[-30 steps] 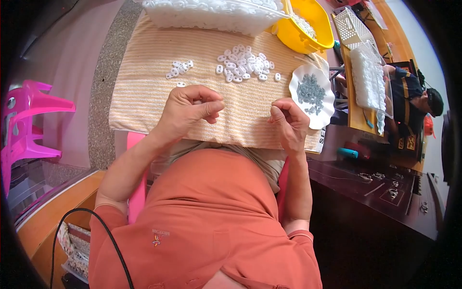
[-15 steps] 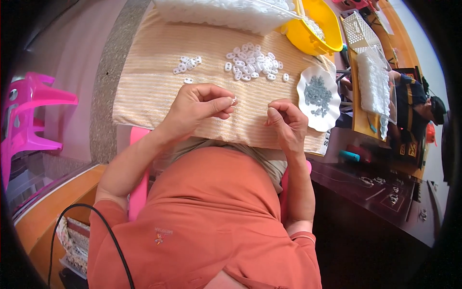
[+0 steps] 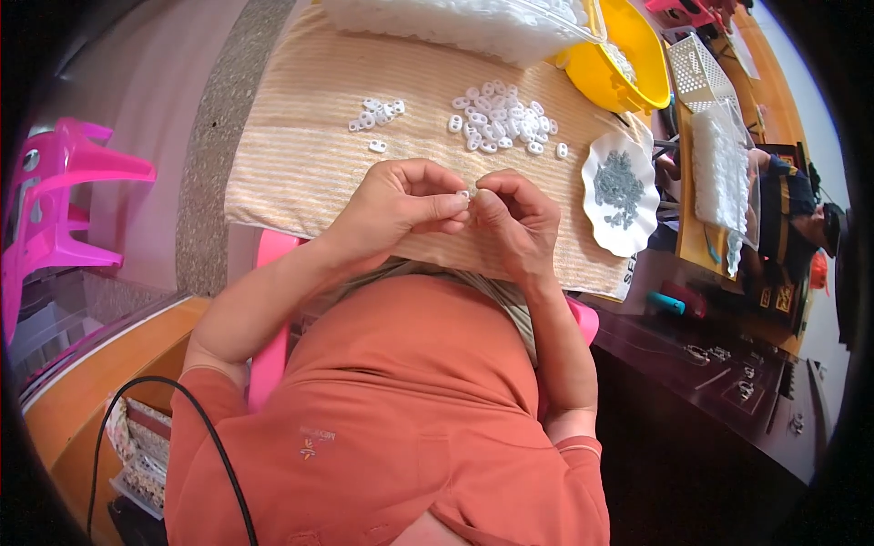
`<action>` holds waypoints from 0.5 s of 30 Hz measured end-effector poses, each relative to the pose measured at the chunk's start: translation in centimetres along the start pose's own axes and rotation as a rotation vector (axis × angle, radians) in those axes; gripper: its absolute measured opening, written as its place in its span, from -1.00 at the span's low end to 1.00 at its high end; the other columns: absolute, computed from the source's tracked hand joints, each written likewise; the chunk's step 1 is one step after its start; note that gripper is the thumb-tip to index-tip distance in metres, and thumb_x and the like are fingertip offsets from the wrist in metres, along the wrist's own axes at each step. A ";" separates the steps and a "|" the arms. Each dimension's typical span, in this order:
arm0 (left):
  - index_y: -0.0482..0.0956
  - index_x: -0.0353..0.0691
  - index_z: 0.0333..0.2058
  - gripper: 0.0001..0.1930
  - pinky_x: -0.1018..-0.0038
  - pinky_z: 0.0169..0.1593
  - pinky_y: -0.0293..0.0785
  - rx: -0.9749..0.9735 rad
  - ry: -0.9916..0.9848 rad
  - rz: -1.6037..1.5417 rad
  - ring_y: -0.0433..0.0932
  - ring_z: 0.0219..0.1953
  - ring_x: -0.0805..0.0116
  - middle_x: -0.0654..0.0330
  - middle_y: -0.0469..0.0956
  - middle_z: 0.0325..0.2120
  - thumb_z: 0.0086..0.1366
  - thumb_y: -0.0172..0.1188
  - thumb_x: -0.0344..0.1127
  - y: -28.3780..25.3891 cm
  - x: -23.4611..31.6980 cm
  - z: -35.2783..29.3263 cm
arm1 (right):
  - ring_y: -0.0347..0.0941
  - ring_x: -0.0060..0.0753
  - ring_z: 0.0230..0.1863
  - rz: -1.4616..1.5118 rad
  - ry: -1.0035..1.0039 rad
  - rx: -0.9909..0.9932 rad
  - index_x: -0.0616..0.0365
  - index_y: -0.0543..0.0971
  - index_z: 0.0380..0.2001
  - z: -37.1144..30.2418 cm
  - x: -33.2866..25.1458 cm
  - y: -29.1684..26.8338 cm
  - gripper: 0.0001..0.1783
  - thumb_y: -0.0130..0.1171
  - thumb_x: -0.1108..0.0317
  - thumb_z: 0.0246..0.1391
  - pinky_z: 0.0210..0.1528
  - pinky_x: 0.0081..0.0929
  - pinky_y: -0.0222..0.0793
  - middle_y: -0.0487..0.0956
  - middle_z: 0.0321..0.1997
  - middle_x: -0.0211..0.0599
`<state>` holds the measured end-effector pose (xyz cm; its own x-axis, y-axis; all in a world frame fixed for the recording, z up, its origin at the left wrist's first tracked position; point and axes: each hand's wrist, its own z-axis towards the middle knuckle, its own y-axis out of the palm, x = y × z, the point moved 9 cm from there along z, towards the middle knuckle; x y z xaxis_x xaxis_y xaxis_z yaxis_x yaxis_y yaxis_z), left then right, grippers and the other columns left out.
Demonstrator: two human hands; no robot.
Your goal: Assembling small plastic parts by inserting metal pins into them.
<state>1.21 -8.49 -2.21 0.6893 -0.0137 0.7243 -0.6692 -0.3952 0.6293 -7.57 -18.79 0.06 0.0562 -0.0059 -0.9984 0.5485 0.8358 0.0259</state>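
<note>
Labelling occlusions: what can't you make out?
Head view:
Small white piece: partly hidden by bare left hand.
Anything in bare right hand: too small to tell.
Clear plastic box, yellow plastic tub: cut off by top edge.
Tiny grey bits: individual shapes too small.

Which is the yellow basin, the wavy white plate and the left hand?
Yellow basin point(image 3: 594, 84), head view: wall.
Wavy white plate point(image 3: 628, 243), head view: lower rim.
Left hand point(image 3: 398, 201), head view: middle of hand.
</note>
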 end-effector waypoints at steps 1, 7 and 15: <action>0.56 -0.39 -0.21 -0.82 0.57 -0.18 0.59 0.023 -0.010 -0.007 0.60 -0.30 0.46 0.17 0.60 -0.34 0.21 0.24 -0.49 -0.2 0.0 0.0 | 0.44 -0.69 -0.39 0.001 0.018 0.006 0.32 0.56 -0.32 -0.1 0.4 -0.2 -0.92 0.20 0.53 0.11 -0.34 -0.71 0.38 0.53 -0.32 -0.42; 0.55 -0.35 -0.19 -0.82 0.57 -0.19 0.60 0.049 -0.009 0.001 0.61 -0.32 0.46 0.17 0.60 -0.33 0.22 0.23 -0.49 -0.6 -0.1 0.1 | 0.43 -0.70 -0.36 0.054 0.022 -0.025 0.32 0.58 -0.32 -0.3 0.8 -0.1 -0.92 0.20 0.53 0.11 -0.33 -0.72 0.37 0.54 -0.31 -0.42; 0.55 -0.36 -0.19 -0.82 0.56 -0.18 0.61 0.048 -0.015 -0.020 0.62 -0.31 0.43 0.15 0.60 -0.33 0.21 0.23 -0.50 -0.5 -0.3 0.1 | 0.43 -0.68 -0.37 0.079 0.040 -0.039 0.33 0.58 -0.31 -0.4 0.8 0.2 -0.91 0.19 0.51 0.13 -0.33 -0.71 0.37 0.55 -0.32 -0.39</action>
<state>1.40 -8.35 -2.76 0.7068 -0.0193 0.7071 -0.6413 -0.4395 0.6290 -7.75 -18.46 -0.77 0.0644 0.0823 -0.9945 0.5109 0.8534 0.1037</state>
